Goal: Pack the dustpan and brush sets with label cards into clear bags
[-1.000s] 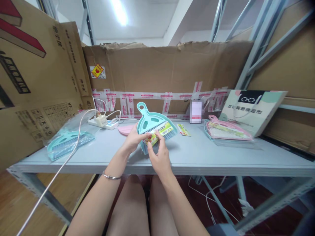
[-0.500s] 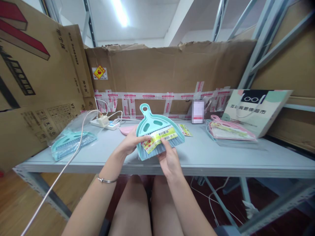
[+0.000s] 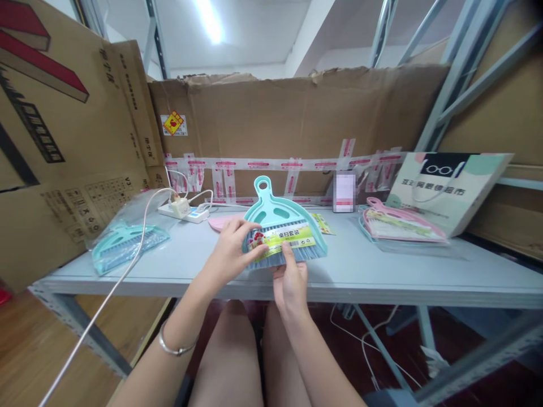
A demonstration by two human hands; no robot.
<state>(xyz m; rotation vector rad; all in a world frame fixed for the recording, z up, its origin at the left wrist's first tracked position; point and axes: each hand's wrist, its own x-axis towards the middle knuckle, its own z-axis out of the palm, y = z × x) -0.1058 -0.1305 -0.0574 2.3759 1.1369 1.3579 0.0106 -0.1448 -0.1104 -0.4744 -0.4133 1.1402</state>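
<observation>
A mint-green dustpan is held up over the table's front edge, its handle with a hole pointing upward. A small brush with grey-blue bristles lies against its face. Across the brush runs a yellow-green printed label card. My right hand grips the set from below, thumb on the card and the other fingers behind. My left hand is at the left edge, its thumb and forefinger on the card's left end; its other fingers are partly hidden.
On the grey table, a bagged mint-green dustpan set lies left and a pink set right. Behind are a pink piece, another card, a power strip, a phone and a white box. A white cable crosses the left side.
The dustpan set has turned more level and shifted slightly right. My left hand has moved its fingers from behind the dustpan's edge to the front, onto the card's left end.
</observation>
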